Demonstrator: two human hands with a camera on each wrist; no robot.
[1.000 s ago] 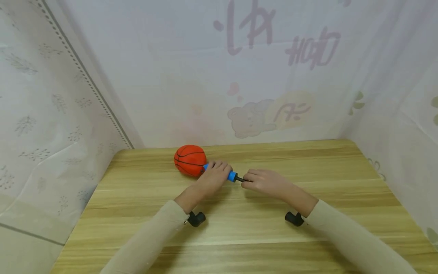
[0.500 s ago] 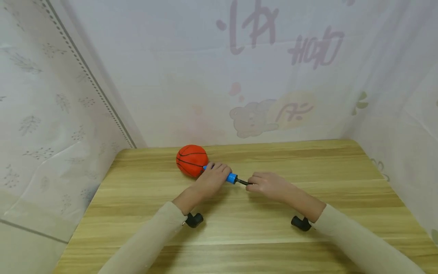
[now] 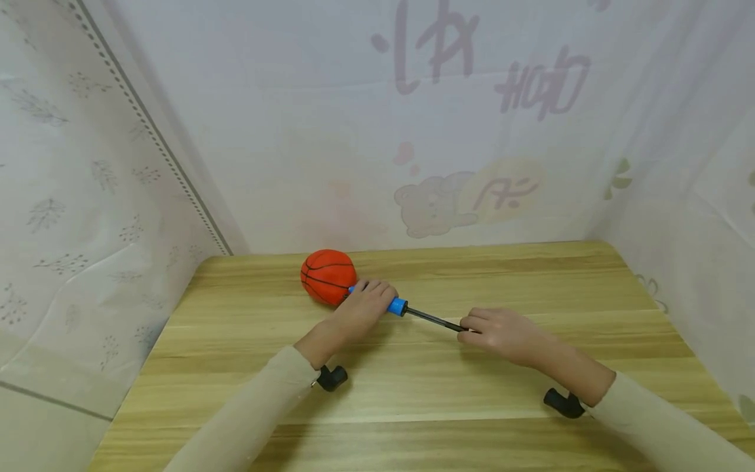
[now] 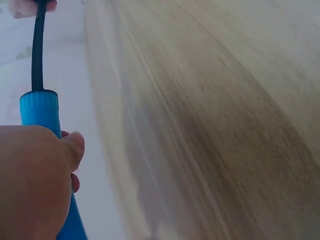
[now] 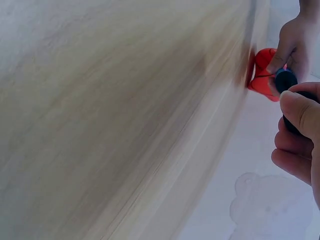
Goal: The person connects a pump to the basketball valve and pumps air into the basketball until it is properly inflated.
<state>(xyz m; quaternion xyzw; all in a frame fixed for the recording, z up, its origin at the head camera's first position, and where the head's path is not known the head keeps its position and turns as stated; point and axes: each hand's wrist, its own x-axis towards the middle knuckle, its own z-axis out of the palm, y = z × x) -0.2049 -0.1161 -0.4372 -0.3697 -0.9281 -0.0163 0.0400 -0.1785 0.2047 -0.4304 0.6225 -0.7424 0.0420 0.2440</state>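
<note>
Toward the back left of the table lies a red ball (image 3: 326,275) with black basketball lines, not fully round. My left hand (image 3: 364,309) grips the blue barrel of a hand pump (image 3: 398,306), whose far end meets the ball; the hand hides the exact joint. A long stretch of dark pump rod (image 3: 433,318) shows between the two hands. At its outer end, my right hand (image 3: 501,334) holds the black handle (image 5: 292,122), thumb and fingers curled round it. In the left wrist view, fingers wrap the blue barrel (image 4: 40,110).
The wood-grain table (image 3: 413,393) runs up to a pale printed cloth backdrop (image 3: 330,131) with a bear drawing. Cloth also hangs at the left and right sides. A black wrist mount (image 3: 331,378) sits under the left forearm, another black mount (image 3: 563,402) under the right.
My right hand has drawn the handle away to the right and slightly nearer, so much more rod shows. The left hand and the ball stay in nearly the same place.
</note>
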